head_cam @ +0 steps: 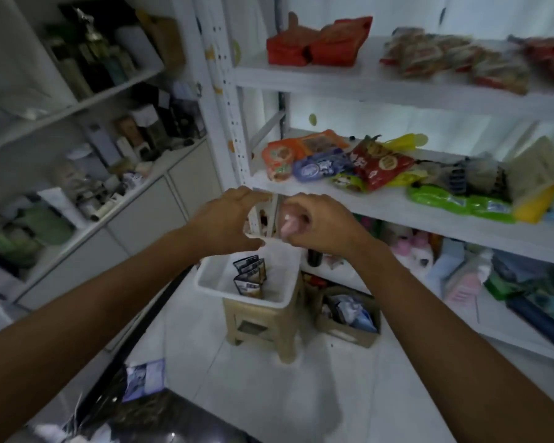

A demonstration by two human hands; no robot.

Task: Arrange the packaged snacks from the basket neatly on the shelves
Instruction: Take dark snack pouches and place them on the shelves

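Left hand (227,219): raised in front of the person, fingers spread in a wide, loose curve, holding nothing I can see.
Right hand (320,223): just beside the left fingers, its own fingers (296,204) curled inward. Something pale and pinkish shows under them, but in the blur I cannot tell whether it is a small packet or only fingertips.
White plastic basket (216,270): directly below both sets of fingers, sitting on a beige plastic stool (259,324).
Dark foil pouches (250,276): a few stand upright in the basket, beneath the left fingers. The rest of the basket floor looks bare.
Middle white shelf (381,203): just beyond the right fingers and off to their right.
Bright snack packets (381,164): orange, purple, red, yellow and green ones lie heaped and overlapping on that shelf.
Top white shelf (301,75): well above the fingers, holding red-orange packets (320,43) and a row of clear red-printed bags (445,55).
Progress: well along, I'd judge, as most of the stock is already on the shelves.
Left to do: the dark foil pouches need shelving, and the middle heap looks far from neat.
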